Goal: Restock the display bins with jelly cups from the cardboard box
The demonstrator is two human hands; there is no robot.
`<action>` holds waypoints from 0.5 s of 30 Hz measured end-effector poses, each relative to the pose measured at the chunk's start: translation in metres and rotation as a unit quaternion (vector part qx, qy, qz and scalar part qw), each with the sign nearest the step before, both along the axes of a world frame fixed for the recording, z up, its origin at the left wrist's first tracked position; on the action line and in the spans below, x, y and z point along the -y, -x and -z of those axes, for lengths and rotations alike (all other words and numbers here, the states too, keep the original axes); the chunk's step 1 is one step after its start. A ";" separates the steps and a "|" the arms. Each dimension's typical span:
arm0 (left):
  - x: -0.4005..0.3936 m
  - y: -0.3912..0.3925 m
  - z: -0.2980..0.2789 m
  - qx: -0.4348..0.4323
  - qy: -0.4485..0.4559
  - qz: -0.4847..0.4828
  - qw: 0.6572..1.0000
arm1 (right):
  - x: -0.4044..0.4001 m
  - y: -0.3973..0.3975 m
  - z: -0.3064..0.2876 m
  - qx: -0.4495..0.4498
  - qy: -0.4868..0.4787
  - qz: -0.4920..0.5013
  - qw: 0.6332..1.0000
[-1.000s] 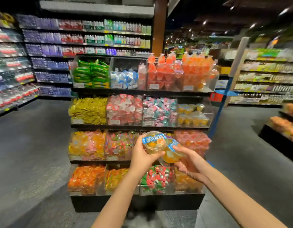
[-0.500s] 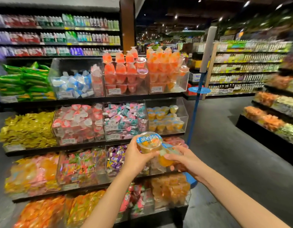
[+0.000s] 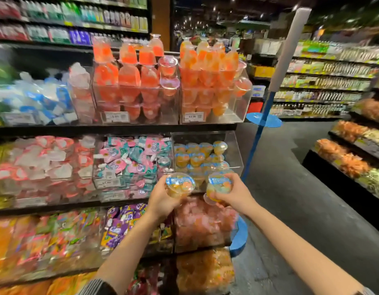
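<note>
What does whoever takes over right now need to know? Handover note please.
Left hand: grips one jelly cup, blue lid facing the camera.
Right hand: grips a second jelly cup; a possible third below it is unclear.
Both are held in front of the half-filled clear bin of matching orange cups, second shelf, right end.
Done: cups carried to the display.
Left: place them in that bin. Cardboard box not in view.

The left-side bins [image 3: 41,171] blur into colour — contents unreadable; price tags [image 3: 116,117] too smeared to read — both sleeves cut off below.
</note>
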State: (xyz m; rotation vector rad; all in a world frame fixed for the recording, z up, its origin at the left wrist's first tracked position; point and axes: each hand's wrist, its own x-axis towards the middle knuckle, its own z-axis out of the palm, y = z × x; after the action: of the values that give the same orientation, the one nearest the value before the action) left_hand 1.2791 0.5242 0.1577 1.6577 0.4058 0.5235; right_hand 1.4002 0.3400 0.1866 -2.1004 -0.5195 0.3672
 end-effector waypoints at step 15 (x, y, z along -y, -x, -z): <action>-0.036 -0.163 0.033 0.002 0.073 -0.090 0.993 | -0.074 -0.201 0.039 0.058 0.072 0.022 0.996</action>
State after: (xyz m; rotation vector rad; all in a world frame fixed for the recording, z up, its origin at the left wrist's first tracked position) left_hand 1.4417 0.5600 0.1244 1.4877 0.5798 0.6168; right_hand 1.6012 0.4145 0.1477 -2.2783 -0.5267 0.2654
